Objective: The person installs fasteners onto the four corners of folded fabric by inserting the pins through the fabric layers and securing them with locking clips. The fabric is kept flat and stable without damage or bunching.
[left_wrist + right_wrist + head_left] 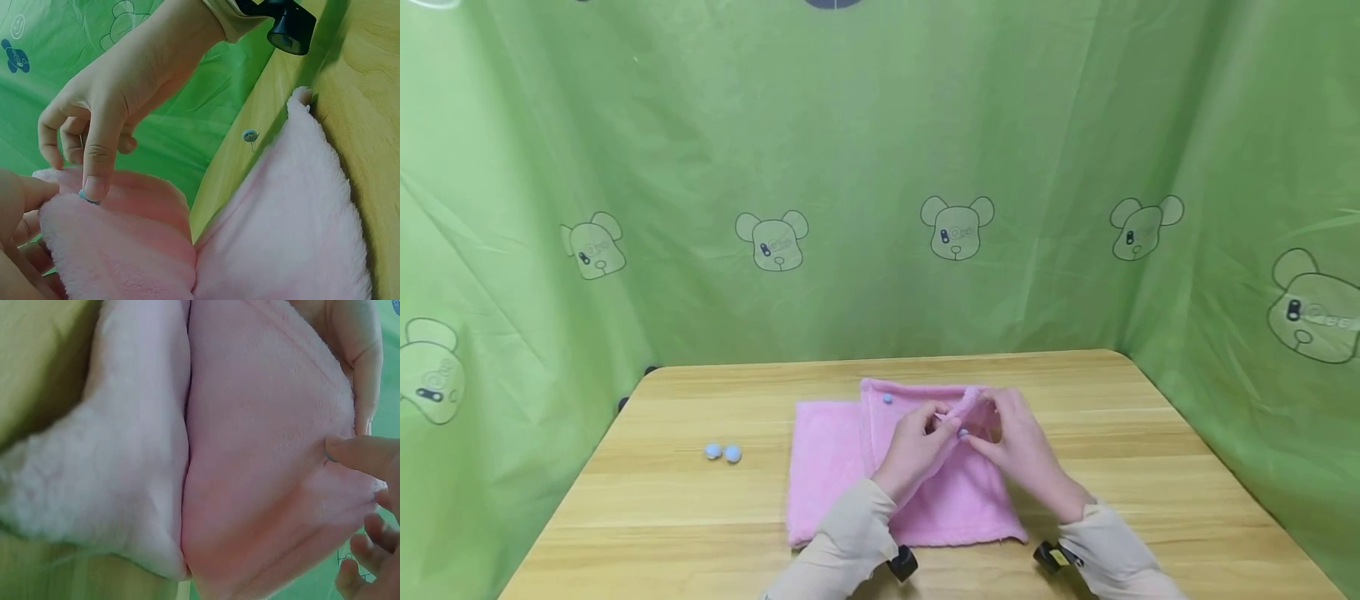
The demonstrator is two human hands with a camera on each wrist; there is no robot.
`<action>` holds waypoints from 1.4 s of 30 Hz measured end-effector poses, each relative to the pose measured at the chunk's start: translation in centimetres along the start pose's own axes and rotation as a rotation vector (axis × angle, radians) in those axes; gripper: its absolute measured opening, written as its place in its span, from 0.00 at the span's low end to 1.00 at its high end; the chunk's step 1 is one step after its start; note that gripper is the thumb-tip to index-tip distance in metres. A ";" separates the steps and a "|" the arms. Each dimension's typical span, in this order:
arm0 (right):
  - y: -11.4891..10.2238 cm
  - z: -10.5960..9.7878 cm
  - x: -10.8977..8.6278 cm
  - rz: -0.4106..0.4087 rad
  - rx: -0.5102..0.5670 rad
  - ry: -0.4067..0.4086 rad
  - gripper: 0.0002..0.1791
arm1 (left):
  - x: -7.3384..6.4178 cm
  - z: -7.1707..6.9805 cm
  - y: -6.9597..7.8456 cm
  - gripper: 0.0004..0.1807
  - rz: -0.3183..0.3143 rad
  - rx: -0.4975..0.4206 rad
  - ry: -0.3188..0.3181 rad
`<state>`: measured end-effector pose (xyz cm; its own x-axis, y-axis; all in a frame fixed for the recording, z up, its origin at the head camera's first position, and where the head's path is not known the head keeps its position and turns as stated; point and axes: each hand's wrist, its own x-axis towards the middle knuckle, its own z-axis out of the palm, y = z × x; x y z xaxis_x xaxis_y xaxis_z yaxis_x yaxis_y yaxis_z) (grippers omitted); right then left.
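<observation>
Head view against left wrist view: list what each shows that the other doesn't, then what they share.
Only the head view: the left sleeve and the black camera on the left wrist.
Only the left wrist view: a smiley print on the green curtain.
Both: that curtain, the table, the pink cloth, the left hand, and the right hand with its thumb at a small blue piece.

High and farther off, the head view faces forward and down over the table (647,508) to the green curtain (865,125), while both wrist views, turned sideways, look from close by at the pink cloth (951,512) all three share.
</observation>
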<state>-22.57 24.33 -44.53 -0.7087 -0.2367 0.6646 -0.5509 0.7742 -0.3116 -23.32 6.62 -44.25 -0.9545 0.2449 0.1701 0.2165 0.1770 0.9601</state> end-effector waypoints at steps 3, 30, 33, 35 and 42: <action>0.2 -0.1 0.1 0.015 -0.015 -0.008 0.44 | 0.0 0.1 -0.1 0.05 0.010 -0.001 -0.011; 0.9 -0.2 -0.4 0.083 0.156 -0.058 0.18 | -0.1 -0.2 0.2 0.07 0.071 0.146 -0.212; 0.9 -0.2 -0.4 0.045 0.169 -0.041 0.17 | -0.1 -0.8 0.6 0.09 0.098 0.216 -0.251; 0.8 -0.1 -0.4 0.024 0.180 -0.030 0.15 | 0.0 -1.4 0.8 0.11 0.113 0.251 -0.281; 0.7 0.0 -0.3 -0.031 0.197 0.001 0.15 | -0.5 -4.5 1.7 0.14 0.144 0.314 -0.344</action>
<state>-22.74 24.98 -44.98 -0.6895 -0.2584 0.6766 -0.6482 0.6369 -0.4173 -23.42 2.57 -41.66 -0.7988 0.5792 0.1623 0.4432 0.3842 0.8100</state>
